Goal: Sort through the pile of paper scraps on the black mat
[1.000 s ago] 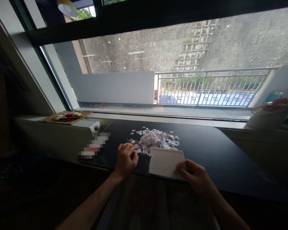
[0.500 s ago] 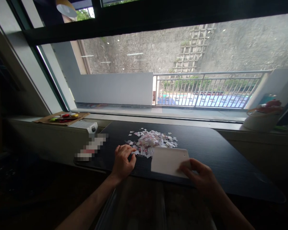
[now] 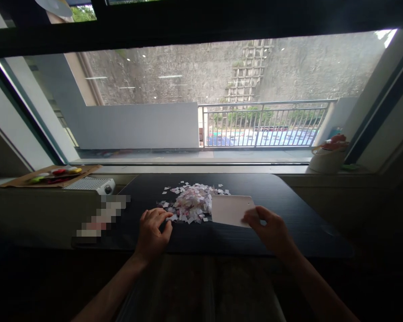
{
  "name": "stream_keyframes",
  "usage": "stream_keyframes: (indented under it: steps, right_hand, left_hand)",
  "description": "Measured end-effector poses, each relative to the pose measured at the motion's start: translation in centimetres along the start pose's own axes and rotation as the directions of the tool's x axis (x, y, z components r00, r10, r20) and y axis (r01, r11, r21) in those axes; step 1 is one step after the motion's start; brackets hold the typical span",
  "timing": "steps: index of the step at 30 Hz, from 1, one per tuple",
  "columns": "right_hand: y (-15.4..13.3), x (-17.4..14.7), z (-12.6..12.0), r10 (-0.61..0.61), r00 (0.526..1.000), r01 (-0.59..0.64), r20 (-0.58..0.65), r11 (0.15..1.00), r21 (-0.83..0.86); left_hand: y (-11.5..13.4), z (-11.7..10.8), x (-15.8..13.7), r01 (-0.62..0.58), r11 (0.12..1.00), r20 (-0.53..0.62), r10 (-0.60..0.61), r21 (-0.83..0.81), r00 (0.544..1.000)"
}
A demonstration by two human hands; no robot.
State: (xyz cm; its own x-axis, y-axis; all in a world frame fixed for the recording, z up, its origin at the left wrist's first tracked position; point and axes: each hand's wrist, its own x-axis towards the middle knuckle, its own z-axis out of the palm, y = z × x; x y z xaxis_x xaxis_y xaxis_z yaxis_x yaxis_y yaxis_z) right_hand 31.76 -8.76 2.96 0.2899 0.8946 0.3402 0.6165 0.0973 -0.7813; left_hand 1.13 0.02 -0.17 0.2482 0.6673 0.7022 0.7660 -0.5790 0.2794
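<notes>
On the black table [image 3: 295, 223] lies a loose heap of small cut paper pieces [image 3: 193, 201], mostly white with some pinkish ones. My right hand [image 3: 267, 223] grips a flat white card [image 3: 231, 210] by its right end, thumb on the near face. The card is tilted up at the right side of the heap and hides part of it. At the heap's left near edge is my left hand [image 3: 154, 230], fingers loosely curved and thumb apart from them, with nothing visible held. Its fingertips are close to the outer paper pieces; whether they touch is unclear.
A blurred-out item [image 3: 102, 219] sits at the table's left edge. Beyond it are a white slatted unit with a knob [image 3: 94, 184] and cardboard with colourful items [image 3: 57, 174]. A white container [image 3: 327, 158] stands on the windowsill at right, before a large window.
The view has turned right, so the scene sits further left. The card has moved away from me and rightward relative to the paper heap. My left hand stays by the heap's left edge.
</notes>
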Motion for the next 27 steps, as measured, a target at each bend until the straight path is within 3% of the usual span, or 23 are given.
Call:
stream_keyframes:
  steps: [5, 12, 17, 24, 27]
  right_hand:
    - [-0.1, 0.3, 0.1, -0.016, 0.999, 0.016, -0.034, 1.000, -0.005]
    - [-0.3, -0.5, -0.2, 0.000, 0.997, -0.006, 0.079, 0.998, 0.065]
    - [-0.2, 0.2, 0.3, 0.052, 0.999, -0.051, -0.006, 0.995, 0.082]
    - [-0.6, -1.3, 1.3, 0.040, 0.998, -0.047, 0.055, 0.989, 0.138]
    - [-1.0, -1.1, 1.4, 0.024, 1.000, -0.022, -0.016, 0.990, 0.136]
  left_hand:
    - [-0.1, 0.0, 0.0, -0.012, 1.000, 0.004, 0.012, 0.003, 1.000]
    - [-0.1, 0.0, 0.0, -0.032, 0.999, -0.003, 0.032, 0.005, 0.999]
    - [0.1, 0.0, 0.0, -0.040, 0.999, -0.006, 0.040, 0.003, 0.999]
    - [0.0, 0.0, 0.0, -0.020, 1.000, -0.014, 0.020, 0.005, 1.000]
    - [0.6, -0.6, 0.3, -0.046, 0.999, 0.033, 0.045, 0.024, 0.998]
